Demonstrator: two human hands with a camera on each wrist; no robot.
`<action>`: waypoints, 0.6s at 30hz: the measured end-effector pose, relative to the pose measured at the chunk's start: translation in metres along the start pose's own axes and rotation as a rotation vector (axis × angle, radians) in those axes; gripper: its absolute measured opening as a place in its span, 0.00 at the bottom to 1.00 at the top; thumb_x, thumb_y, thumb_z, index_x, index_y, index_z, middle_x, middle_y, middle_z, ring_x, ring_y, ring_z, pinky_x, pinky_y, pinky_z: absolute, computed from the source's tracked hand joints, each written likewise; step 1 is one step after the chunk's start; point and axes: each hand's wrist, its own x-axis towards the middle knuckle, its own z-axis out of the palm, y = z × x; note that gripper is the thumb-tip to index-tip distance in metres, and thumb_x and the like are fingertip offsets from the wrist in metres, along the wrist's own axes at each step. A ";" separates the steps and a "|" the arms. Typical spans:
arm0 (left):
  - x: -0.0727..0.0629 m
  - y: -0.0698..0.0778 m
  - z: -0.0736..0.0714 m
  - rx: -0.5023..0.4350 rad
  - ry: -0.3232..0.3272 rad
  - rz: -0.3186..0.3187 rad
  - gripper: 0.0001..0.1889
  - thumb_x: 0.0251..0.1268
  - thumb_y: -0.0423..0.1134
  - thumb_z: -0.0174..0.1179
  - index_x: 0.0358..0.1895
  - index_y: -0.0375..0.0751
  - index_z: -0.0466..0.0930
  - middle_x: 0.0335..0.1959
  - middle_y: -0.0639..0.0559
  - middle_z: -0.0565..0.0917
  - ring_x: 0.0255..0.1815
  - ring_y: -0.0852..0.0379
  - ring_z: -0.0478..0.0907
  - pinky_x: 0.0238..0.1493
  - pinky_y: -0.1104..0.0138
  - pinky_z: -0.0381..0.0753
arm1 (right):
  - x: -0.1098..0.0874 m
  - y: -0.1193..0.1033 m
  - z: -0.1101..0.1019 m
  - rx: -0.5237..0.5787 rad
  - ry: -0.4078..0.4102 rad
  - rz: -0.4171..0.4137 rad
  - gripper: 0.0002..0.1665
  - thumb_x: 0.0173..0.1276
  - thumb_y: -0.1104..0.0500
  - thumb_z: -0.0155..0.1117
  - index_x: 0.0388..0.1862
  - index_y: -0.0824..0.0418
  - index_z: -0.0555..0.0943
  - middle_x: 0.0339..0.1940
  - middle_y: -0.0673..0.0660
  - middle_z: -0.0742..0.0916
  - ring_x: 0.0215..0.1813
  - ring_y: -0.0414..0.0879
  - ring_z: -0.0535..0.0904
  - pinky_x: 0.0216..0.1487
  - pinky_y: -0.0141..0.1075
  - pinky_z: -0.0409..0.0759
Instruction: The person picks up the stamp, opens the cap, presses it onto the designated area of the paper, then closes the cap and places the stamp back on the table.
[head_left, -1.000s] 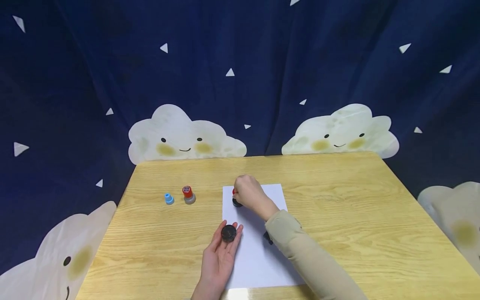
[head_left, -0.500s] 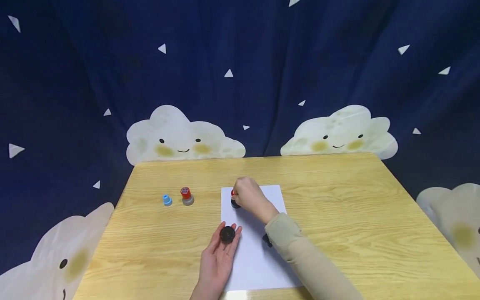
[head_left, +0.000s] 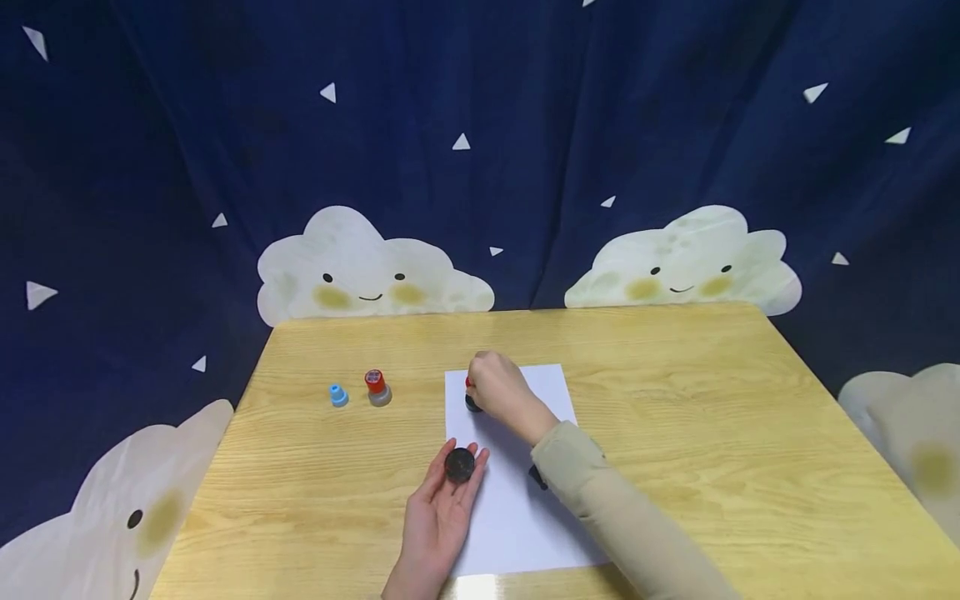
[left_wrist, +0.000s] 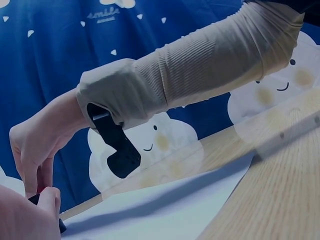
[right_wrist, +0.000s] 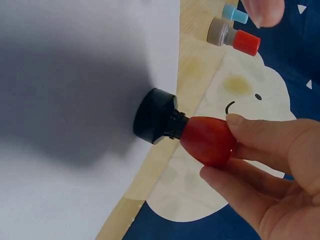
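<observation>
My right hand (head_left: 498,385) pinches the red handle of a stamp (right_wrist: 207,140) between thumb and fingers. The stamp's round black base (right_wrist: 154,116) stands on the far left part of a white sheet of paper (head_left: 517,525). Nearer to me, my left hand (head_left: 438,517) is palm up and holds a round black cap (head_left: 460,465) between thumb and fingers, over the paper's left edge. From the left wrist, part of my left hand (left_wrist: 30,215) overlaps the lower part of the right hand's work.
On the wooden table (head_left: 712,433), left of the paper, stand a small light blue cone-shaped piece (head_left: 339,396) and a red-topped stamp with a grey base (head_left: 378,390). A black wrist-camera mount (left_wrist: 117,142) hangs under the right sleeve. A dark blue curtain (head_left: 517,167) hangs behind.
The head view shifts slightly. Both hands keep the same grips, and the stamp stays at the same spot on the paper.
</observation>
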 end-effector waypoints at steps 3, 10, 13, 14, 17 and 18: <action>0.000 0.000 0.000 0.001 0.002 -0.008 0.20 0.84 0.37 0.28 0.70 0.36 0.57 0.77 0.30 0.45 0.71 0.33 0.63 0.75 0.56 0.63 | 0.000 -0.003 -0.002 -0.008 -0.025 0.032 0.12 0.52 0.65 0.77 0.17 0.60 0.81 0.22 0.53 0.80 0.25 0.48 0.78 0.25 0.39 0.81; 0.001 -0.001 -0.002 0.025 0.008 -0.010 0.21 0.84 0.37 0.30 0.73 0.36 0.54 0.75 0.30 0.49 0.71 0.34 0.64 0.75 0.57 0.64 | -0.003 -0.004 -0.006 0.003 -0.020 0.035 0.10 0.53 0.66 0.76 0.18 0.61 0.82 0.22 0.52 0.78 0.24 0.45 0.75 0.22 0.37 0.78; 0.001 -0.002 -0.002 0.048 0.015 -0.006 0.22 0.83 0.37 0.30 0.74 0.36 0.51 0.73 0.29 0.52 0.71 0.35 0.63 0.75 0.57 0.64 | -0.003 -0.001 -0.007 0.021 -0.006 0.031 0.11 0.54 0.65 0.76 0.17 0.59 0.83 0.22 0.51 0.79 0.24 0.44 0.75 0.23 0.36 0.77; 0.002 -0.002 -0.002 0.057 0.021 -0.004 0.22 0.83 0.37 0.29 0.75 0.36 0.50 0.72 0.29 0.53 0.72 0.35 0.62 0.75 0.57 0.64 | -0.003 0.000 -0.008 0.026 -0.001 0.036 0.12 0.54 0.65 0.76 0.16 0.58 0.82 0.22 0.51 0.79 0.24 0.44 0.75 0.23 0.36 0.77; 0.002 -0.003 -0.003 0.084 0.033 0.002 0.23 0.84 0.37 0.29 0.75 0.36 0.49 0.72 0.30 0.54 0.75 0.35 0.57 0.74 0.57 0.65 | -0.006 0.002 -0.016 0.057 0.032 0.065 0.15 0.54 0.63 0.77 0.14 0.57 0.81 0.23 0.51 0.80 0.25 0.44 0.76 0.24 0.37 0.78; 0.002 -0.003 -0.003 0.091 0.036 0.004 0.23 0.84 0.38 0.29 0.76 0.37 0.48 0.72 0.30 0.54 0.76 0.35 0.54 0.74 0.57 0.65 | -0.007 0.002 -0.020 0.068 0.050 0.074 0.14 0.54 0.63 0.78 0.15 0.57 0.81 0.23 0.51 0.81 0.26 0.44 0.77 0.25 0.37 0.78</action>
